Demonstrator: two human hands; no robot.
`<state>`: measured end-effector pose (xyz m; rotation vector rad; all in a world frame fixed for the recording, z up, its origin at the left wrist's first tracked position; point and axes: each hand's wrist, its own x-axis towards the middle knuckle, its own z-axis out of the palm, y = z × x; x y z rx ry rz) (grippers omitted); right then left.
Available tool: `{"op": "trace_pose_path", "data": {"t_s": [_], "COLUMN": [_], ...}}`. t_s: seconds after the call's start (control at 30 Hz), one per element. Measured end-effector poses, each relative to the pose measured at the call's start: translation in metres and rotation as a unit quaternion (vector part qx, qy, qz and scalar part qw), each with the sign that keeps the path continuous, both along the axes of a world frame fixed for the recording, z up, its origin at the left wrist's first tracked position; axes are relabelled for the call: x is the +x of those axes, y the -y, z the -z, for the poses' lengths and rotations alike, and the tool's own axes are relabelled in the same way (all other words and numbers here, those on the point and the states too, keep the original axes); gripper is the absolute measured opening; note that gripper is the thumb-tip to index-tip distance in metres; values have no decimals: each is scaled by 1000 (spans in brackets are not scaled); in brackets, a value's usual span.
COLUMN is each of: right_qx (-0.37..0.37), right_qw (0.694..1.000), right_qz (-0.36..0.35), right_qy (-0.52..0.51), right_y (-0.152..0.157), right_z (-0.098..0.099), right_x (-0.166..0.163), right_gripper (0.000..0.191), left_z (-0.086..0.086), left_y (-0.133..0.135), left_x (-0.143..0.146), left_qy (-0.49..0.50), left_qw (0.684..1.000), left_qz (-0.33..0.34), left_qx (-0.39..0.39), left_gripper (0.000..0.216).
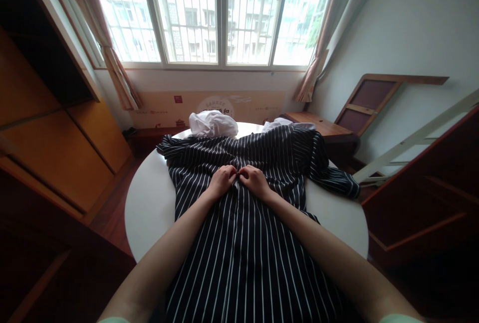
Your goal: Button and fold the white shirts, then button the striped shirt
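A black shirt with white stripes lies spread over a round white table, its lower part hanging toward me over the near edge. At the middle of its front, my left hand pinches the cloth along the button line. Right beside it, my right hand pinches the same spot from the other side, the fingertips of both hands almost touching. Whether a button sits between the fingers is hidden. One sleeve stretches out to the right across the table.
Crumpled white cloth lies at the table's far edge, with more white fabric behind the shirt. A wooden desk stands at back right, near a pale ladder-like frame. Orange cabinets stand left; a window is ahead.
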<state>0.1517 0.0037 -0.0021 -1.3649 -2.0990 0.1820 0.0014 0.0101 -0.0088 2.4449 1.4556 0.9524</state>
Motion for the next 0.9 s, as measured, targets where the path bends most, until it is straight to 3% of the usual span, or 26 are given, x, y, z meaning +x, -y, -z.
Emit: {"op": "trace_pose_path", "data": {"t_s": [0.57,0.77,0.9], "right_qx": [12,-25,-30], "right_qw": [998,997,996], "right_qz": [-18,-8,-19], "right_qy": [-52,-69,-76], "right_y": [-1,-4,-6], "right_z": [-2,-2,0], "right_x": [1,2,3], "right_gripper": [10,24,22], "left_z": [1,1,1], "left_y": [-3,-3,-4], "left_x": [-1,0,-1], "left_qy": [82,91,94], "left_qw": [996,994,994], "left_qz": [39,39,47], "left_qx": [-27,-38,-37], "left_gripper": [6,6,6]}}
